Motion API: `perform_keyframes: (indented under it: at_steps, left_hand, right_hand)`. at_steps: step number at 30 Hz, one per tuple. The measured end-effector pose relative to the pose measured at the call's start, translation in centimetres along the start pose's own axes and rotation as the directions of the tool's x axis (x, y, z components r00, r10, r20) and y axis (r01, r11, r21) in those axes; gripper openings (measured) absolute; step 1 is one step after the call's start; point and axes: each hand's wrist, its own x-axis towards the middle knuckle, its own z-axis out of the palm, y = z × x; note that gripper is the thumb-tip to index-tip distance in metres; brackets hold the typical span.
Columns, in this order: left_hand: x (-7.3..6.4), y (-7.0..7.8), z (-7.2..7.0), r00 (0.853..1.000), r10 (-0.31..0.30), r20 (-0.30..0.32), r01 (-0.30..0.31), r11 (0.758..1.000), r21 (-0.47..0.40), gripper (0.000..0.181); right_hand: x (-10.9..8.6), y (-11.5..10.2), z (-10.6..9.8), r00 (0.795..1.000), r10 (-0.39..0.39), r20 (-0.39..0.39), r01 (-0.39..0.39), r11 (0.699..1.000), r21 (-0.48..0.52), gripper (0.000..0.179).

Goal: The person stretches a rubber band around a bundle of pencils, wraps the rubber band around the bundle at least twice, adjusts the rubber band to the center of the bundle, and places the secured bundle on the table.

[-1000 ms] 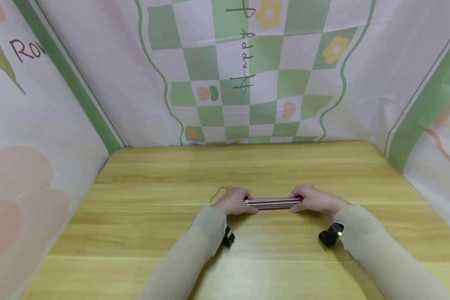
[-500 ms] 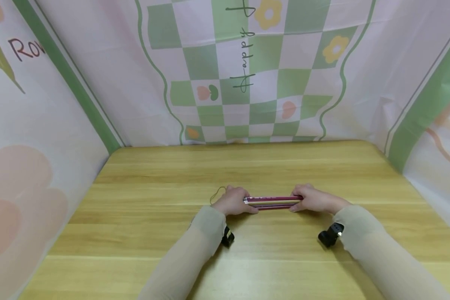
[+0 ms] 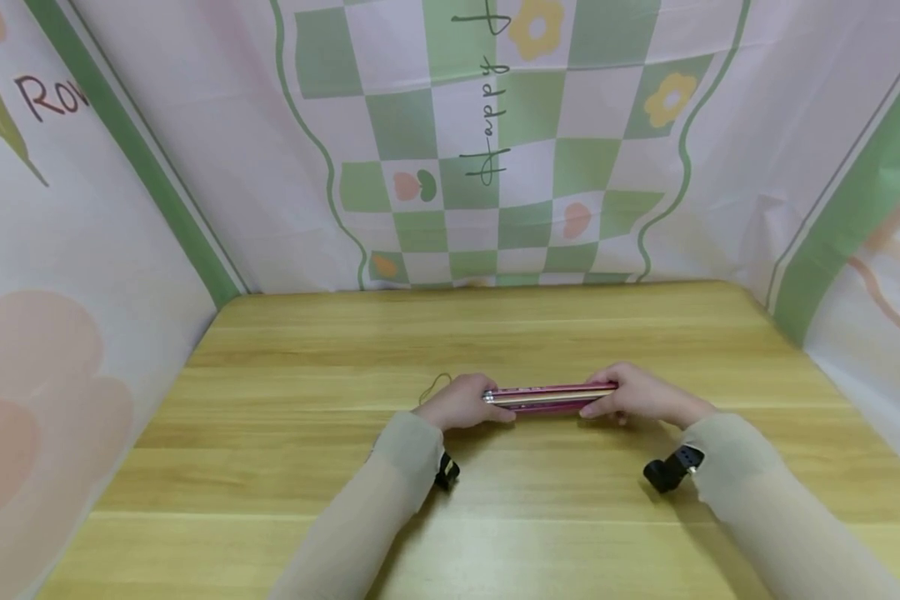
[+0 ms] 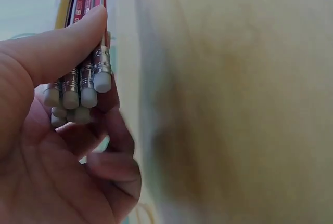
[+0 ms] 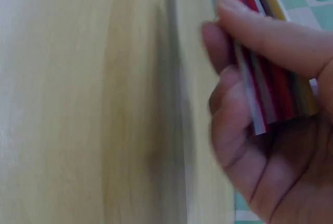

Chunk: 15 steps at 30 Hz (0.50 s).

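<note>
The pencils [image 3: 543,399] look gathered into one bundle, so collecting seems done. They appear to hang just above the surface [image 3: 540,533], with the left hand [image 3: 465,403] pinching the nine o'clock end and the right hand [image 3: 637,393] gripping the three o'clock end. The erasers [image 4: 88,97] don't look quite flush, so I'd guess evening up and letting go are left. Open wood runs toward six o'clock; at twelve, the far edge meets the cloth [image 3: 527,179].
</note>
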Motion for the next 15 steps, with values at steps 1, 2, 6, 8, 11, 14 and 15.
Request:
perform_keyframes:
  at_steps: [1, 2, 6, 8, 11, 14, 15]
  left_hand:
    - [-0.1, 0.1, -0.1, 1.0, 0.005, -0.003, -0.005, 1.0, -0.004, 0.047]
    - [-0.2, 0.1, -0.2, 1.0, 0.01, -0.002, -0.01, 1.0, -0.022, 0.046]
    - [-0.5, 0.1, -0.6, 0.999, 0.034, -0.004, -0.034, 0.985, -0.17, 0.028]
    - [-0.6, 0.0, -0.7, 0.999, 0.037, -0.014, -0.039, 0.963, -0.268, 0.024]
    - [-0.6, -0.2, -1.0, 0.998, 0.044, -0.048, -0.059, 0.923, -0.379, 0.03]
    - [-0.7, -0.3, -1.2, 0.997, 0.048, -0.068, -0.075, 0.87, -0.486, 0.038]
    - [-0.8, -0.3, -1.2, 0.996, 0.049, -0.073, -0.08, 0.85, -0.52, 0.04]
  right_hand:
    - [-0.1, 0.0, 0.0, 1.0, -0.003, -0.009, 0.003, 1.0, 0.031, 0.033]
    - [-0.1, 0.1, 0.0, 1.0, -0.001, -0.02, 0.002, 0.998, 0.066, 0.036]
    - [-0.3, 0.2, 0.0, 0.999, -0.012, -0.045, 0.02, 0.982, 0.188, 0.045]
    - [-0.3, 0.3, 0.0, 0.999, -0.013, -0.05, 0.025, 0.969, 0.247, 0.049]
    - [-0.3, 0.3, 0.2, 0.998, -0.008, -0.062, 0.029, 0.939, 0.342, 0.056]
    - [-0.4, 0.0, 0.4, 0.997, -0.007, -0.081, 0.041, 0.903, 0.427, 0.056]
    - [-0.4, -0.2, 0.5, 0.996, -0.008, -0.089, 0.048, 0.89, 0.453, 0.053]
